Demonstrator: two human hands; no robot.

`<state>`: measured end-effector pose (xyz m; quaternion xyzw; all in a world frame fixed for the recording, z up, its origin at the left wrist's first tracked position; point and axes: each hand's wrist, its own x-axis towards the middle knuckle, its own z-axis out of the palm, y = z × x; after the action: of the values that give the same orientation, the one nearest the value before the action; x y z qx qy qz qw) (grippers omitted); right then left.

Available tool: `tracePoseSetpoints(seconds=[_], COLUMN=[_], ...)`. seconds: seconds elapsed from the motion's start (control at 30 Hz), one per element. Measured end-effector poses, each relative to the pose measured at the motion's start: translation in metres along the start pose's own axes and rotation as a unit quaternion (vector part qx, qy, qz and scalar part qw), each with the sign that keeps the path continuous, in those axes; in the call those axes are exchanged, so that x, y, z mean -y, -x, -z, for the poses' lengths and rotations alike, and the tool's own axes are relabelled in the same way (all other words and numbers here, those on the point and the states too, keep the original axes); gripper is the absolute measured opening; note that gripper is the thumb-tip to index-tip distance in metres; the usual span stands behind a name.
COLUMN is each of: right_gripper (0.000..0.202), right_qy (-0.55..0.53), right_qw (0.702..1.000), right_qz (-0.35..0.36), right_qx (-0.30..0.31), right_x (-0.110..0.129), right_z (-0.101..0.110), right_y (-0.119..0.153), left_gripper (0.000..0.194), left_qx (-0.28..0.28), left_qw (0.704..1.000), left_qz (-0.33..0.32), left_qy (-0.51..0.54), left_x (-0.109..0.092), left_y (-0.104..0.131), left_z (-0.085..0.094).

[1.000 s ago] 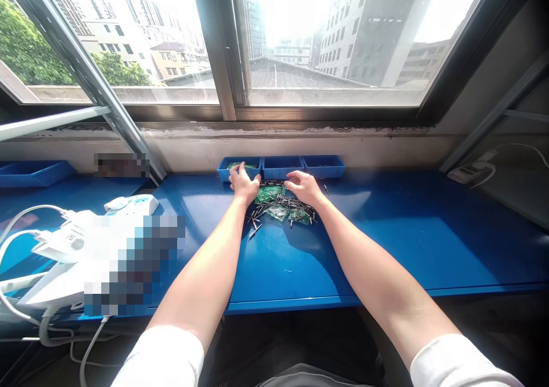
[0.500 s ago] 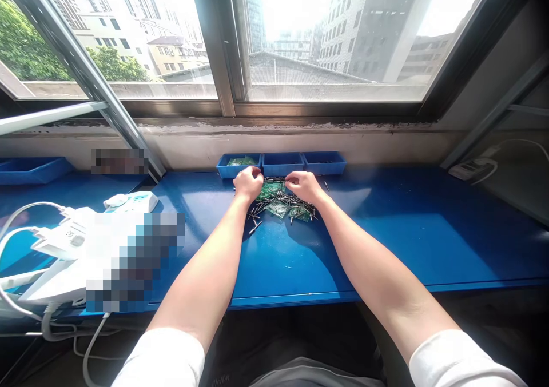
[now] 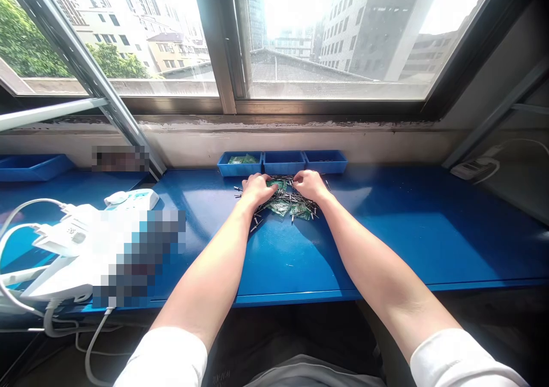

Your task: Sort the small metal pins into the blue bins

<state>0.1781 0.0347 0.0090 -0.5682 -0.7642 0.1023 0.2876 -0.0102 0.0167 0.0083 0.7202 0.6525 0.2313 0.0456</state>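
Observation:
A pile of thin, dark and silvery metal pins (image 3: pixel 295 200) lies on the blue table, mixed with small clear packets (image 3: pixel 278 208) with green on them. My left hand (image 3: pixel 257 189) rests at the pile's left side, thumb apart from the fingers and over a green packet; I see nothing held in it. On the right side of the heap, my right hand (image 3: pixel 311 185) has its fingers curled together at the tips. Whatever they pinch is too small to make out. Behind the pile stand a left blue bin (image 3: pixel 222 168) containing green packets, a middle blue bin (image 3: pixel 283 171) and a right blue bin (image 3: pixel 326 168).
A white power strip (image 3: pixel 139 199) and plugged-in white adapters (image 3: pixel 64 232) with cables occupy the table's left part. Another blue tray (image 3: pixel 38 172) sits at far left, beyond a metal rack post (image 3: pixel 115 118). A wall and window (image 3: pixel 334 44) rise behind the bins.
My left hand has moved right and toward me, from beside the left bin onto the pile, and its thumb has spread. My right hand has shifted slightly to the right, fingers still curled.

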Motion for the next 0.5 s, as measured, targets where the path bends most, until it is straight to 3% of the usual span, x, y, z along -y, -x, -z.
tracePoseSetpoints(seconds=[0.17, 0.33, 0.5], right_gripper=[0.027, 0.027, 0.031], right_qy=[0.045, 0.030, -0.038], right_qw=[0.997, 0.988, 0.967], right_qz=[-0.036, -0.110, -0.114], right_qx=[-0.050, -0.109, -0.226], right_x=[-0.001, -0.002, -0.003], right_z=[0.002, 0.010, 0.024], right_y=[0.001, 0.000, -0.007], left_gripper=[0.037, 0.031, 0.032], left_qx=[0.007, -0.061, -0.136], left_qw=[1.000, 0.997, 0.985], left_qz=[-0.019, 0.021, 0.042], left_qy=[0.022, 0.036, 0.098], left_x=[0.000, 0.003, -0.005], left_y=[0.000, -0.002, -0.005], left_z=[0.000, 0.002, 0.021])
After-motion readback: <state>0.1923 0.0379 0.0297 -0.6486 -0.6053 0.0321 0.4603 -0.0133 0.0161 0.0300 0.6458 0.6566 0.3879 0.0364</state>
